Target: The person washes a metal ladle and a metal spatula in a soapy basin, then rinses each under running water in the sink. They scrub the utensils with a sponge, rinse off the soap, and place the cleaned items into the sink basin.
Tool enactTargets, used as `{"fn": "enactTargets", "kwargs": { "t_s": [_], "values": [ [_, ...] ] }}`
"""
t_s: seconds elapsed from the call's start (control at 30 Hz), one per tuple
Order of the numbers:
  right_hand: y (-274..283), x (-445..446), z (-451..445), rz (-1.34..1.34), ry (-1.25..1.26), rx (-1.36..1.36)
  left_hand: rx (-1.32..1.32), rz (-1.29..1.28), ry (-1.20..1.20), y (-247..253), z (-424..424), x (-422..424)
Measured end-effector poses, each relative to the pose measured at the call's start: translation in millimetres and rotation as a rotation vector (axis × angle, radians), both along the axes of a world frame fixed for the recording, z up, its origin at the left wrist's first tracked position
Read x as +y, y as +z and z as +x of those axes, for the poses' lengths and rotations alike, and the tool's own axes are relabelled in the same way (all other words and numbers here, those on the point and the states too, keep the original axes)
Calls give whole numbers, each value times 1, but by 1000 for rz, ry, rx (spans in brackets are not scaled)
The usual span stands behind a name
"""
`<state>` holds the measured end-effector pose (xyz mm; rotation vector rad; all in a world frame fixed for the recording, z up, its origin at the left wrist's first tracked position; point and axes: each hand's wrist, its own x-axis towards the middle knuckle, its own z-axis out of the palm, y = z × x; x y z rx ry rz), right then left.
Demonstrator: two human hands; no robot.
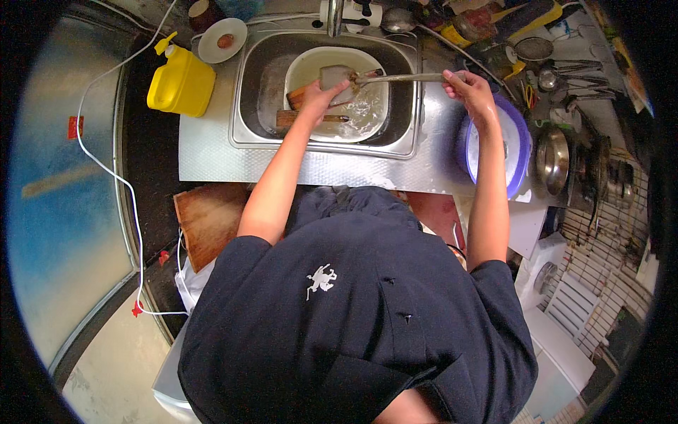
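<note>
A metal spatula point(405, 78) lies level across the white basin point(385, 114) in the stainless steel sink point(323, 149). My right hand point(469, 94) grips the end of its handle, to the right of the sink. Over the basin, my left hand point(319, 100) holds the broad spatula blade point(333, 76), its thumb on the face near the neck. Beneath the left hand, a utensil with a wooden handle point(287, 118) crosses the basin's left rim. Another brown wooden piece point(296, 98) shows just left of the hand, partly covered. Water with some foam fills the basin.
A purple-rimmed basin point(523, 130) with whitish liquid stands under my right forearm. The faucet point(335, 18) hangs over the sink's back. To the left are a yellow jug point(183, 79) and a white dish point(233, 40). Metal pans point(552, 159) and several utensils line the right.
</note>
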<state>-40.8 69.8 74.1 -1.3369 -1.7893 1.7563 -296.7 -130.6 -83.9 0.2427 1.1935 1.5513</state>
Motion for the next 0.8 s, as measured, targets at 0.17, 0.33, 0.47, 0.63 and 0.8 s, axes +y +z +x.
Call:
{"fn": "enactTargets", "kwargs": {
  "t_s": [0.17, 0.33, 0.47, 0.63, 0.8],
  "values": [
    [-11, -17, -7, -6, 22, 38, 484, -202, 102, -14, -12, 1],
    [-17, -28, -11, -32, 3, 67, 392, -83, 236, 8, -7, -7],
    [-32, -33, -13, -78, -30, 53, 367, -92, 153, 17, -17, -19],
    [-51, -38, -29, -145, -17, 79, 279, -135, 163, 1, -29, -34],
    [-50, -48, -57, -119, 25, 93, 364, -239, 309, -4, -34, -43]
  ]
}}
